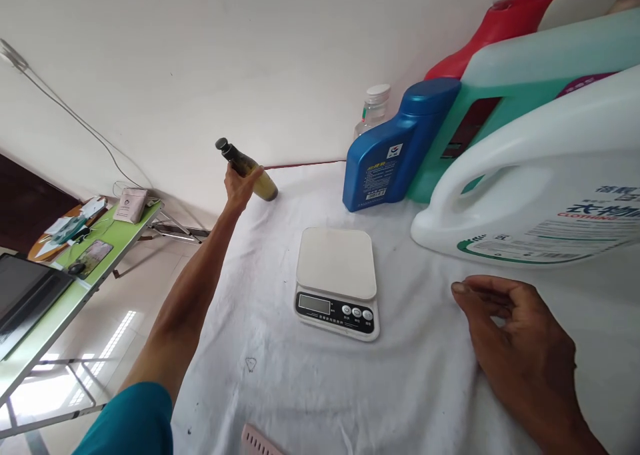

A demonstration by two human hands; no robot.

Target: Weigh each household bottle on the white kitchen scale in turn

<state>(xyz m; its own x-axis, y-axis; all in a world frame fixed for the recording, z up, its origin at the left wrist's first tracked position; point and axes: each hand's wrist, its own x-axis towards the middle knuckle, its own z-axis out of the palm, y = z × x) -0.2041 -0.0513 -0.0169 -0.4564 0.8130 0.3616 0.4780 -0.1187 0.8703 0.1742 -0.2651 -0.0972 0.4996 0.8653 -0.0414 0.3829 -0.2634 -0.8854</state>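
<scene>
Left hand (240, 185), upper centre of the frame, arm outstretched: fingers clamped around a slim dark glass bottle (247, 168) with black cap, tilted, yellowish contents, held at the far edge of the wrinkled white cloth (280, 388). Right hand (515, 338), lower right: resting on the cloth, fingers loosely curled, holding nothing. Centre: flat white plastic kitchen scale (337, 282) with grey display. Behind it: glossy blue jug (385, 162), clear bottle (373, 108); large white handled detergent jug (540, 188) at right.
</scene>
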